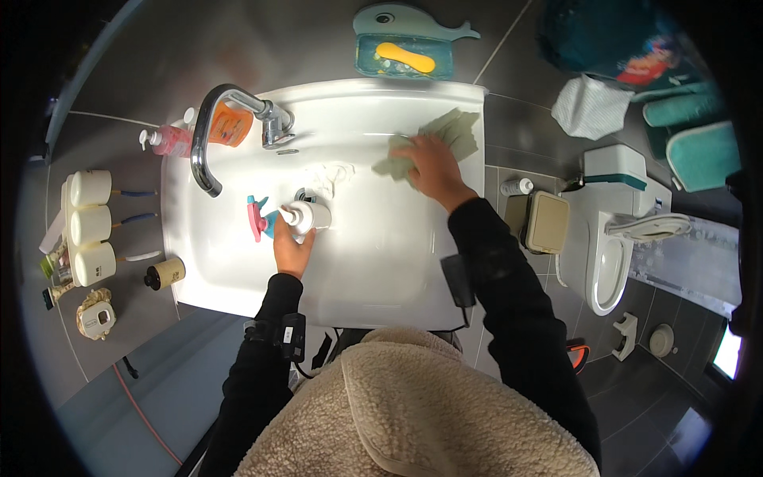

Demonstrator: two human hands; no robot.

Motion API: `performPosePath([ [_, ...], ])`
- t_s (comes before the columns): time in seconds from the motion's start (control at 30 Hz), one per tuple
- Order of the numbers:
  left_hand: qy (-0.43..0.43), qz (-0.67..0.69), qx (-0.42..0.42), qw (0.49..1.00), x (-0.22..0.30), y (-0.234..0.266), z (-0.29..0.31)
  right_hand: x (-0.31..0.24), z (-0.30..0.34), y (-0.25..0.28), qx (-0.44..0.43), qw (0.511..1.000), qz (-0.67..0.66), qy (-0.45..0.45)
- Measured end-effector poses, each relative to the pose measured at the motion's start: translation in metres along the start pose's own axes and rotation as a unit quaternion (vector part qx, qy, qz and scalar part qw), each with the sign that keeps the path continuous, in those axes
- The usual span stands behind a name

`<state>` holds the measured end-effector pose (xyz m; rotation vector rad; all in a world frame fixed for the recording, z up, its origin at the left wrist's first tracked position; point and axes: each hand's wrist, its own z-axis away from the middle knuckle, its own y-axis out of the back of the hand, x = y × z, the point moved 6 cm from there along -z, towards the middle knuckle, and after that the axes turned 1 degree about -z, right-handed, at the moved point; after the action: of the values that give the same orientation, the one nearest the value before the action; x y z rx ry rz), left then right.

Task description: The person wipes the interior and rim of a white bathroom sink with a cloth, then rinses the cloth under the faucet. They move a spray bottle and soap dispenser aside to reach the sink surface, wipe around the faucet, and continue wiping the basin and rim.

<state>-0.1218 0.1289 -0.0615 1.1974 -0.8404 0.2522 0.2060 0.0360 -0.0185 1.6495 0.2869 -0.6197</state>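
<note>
My left hand [292, 253] is closed around a white pump bottle [316, 217] in the sink basin [373, 262], near the drain. Right beside that bottle is a spray bottle with a pink and teal trigger head [255, 220]; its body is partly hidden. At the basin's far right, my right hand [435, 171] presses a pale green cloth [455, 135] to the white surface, fingers bent over it. The cloth spreads out on both sides of the hand. Between the hands, a whitish smear or crumpled bit [330, 179] lies in the basin; I cannot tell which.
A curved chrome faucet [205, 155] arches over the basin's left side. Orange [232, 126] and pink [171, 141] bottles stand behind it. White cups [91, 226] and a tan bottle [167, 274] are at the left. To the right are a beige bin [547, 222] and a toilet [610, 270].
</note>
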Motion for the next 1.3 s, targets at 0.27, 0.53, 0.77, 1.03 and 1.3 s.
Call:
performPosePath([
  [0.27, -0.092, -0.067, 0.044, 0.993, 0.065, 0.026, 0.066, -0.023, 0.096, 0.012, 0.027, 0.903, -0.396, -0.166],
  [0.53, 0.081, 0.457, -0.182, 0.867, 0.145, -0.037, 0.021, -0.121, 0.096, 0.016, -0.004, 0.857, -0.513, -0.044],
  [0.77, 0.022, 0.392, -0.115, 0.912, 0.169, -0.002, -0.07, -0.037, 0.137, 0.047, 0.197, 0.956, -0.151, -0.156],
  [1.03, -0.224, -0.063, 0.082, 0.969, 0.178, -0.018, -0.107, -0.005, 0.152, 0.001, 0.119, 0.968, 0.088, -0.202],
  [1.3, -0.275, -0.286, -0.021, 0.918, 0.163, -0.051, -0.154, -0.007, 0.153, -0.001, 0.134, 0.963, 0.103, -0.208],
])
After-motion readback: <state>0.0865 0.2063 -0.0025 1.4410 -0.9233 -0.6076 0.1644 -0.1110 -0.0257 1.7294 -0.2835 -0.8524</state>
